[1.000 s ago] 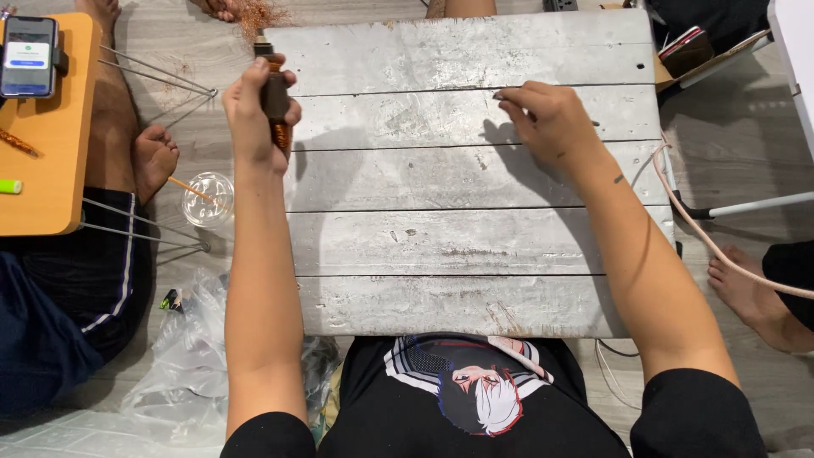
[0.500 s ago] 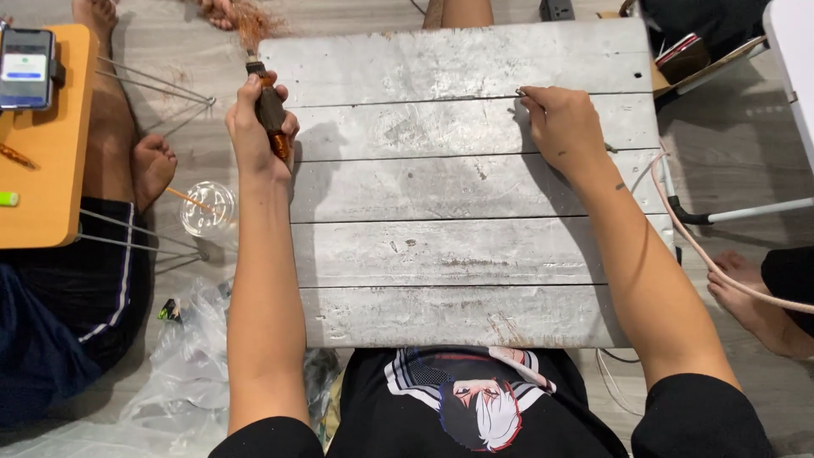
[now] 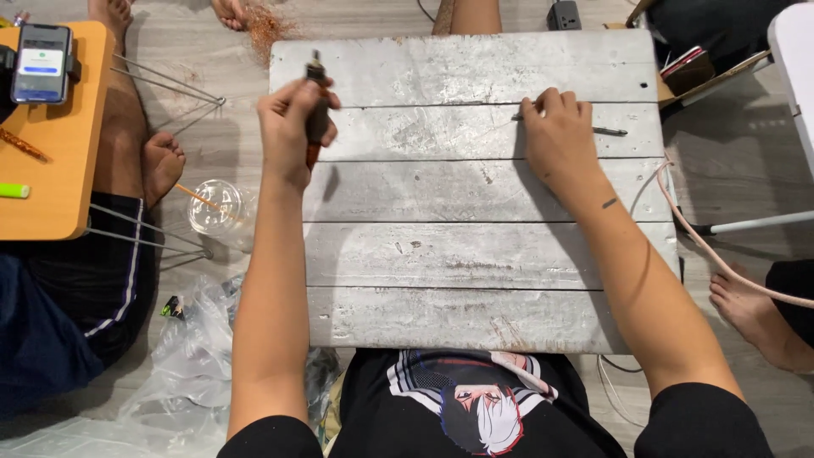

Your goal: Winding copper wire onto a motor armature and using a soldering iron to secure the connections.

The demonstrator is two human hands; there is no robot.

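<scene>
- Overhead, a person sits at a weathered grey plank board (image 3: pixel 466 254) lying on the floor.
- Their left hand (image 3: pixel 292 136) is fisted around a dark, slim tool (image 3: pixel 316 110) held upright over the board's upper left corner.
- Their right hand (image 3: pixel 555 140) presses down on a thin dark rod (image 3: pixel 606 131) lying across the board's upper right, fingers curled over it.
- Beside the board: a clear plastic cup (image 3: pixel 216 208), an orange table (image 3: pixel 51 187) with a phone (image 3: pixel 42 64).
</scene>
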